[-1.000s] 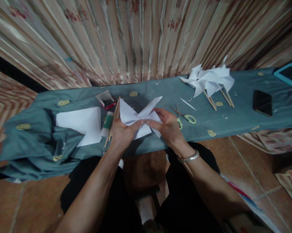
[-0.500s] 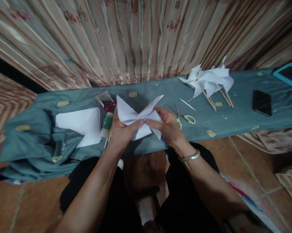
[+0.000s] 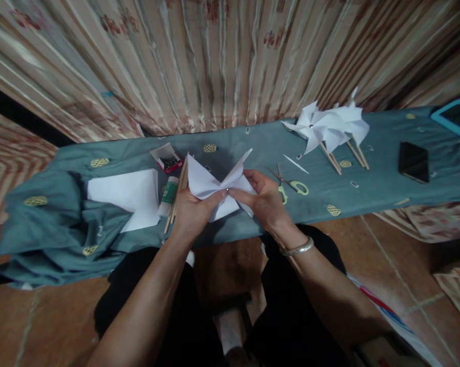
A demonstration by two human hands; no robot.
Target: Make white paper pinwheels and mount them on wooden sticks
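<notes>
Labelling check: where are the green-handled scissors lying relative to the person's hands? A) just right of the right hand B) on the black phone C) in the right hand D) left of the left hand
A: the green-handled scissors lie on the teal cloth just beyond the right hand, untouched.

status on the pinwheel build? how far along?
Done: finished paper pinwheels on sticks lie at the far right of the blue cloth. In hand: left hand and right hand pinch the centre of a cut white sheet, corners folded in; no stick on it yet. Left: spare sticks, blank paper, glue stick and scissors wait alongside.
</notes>
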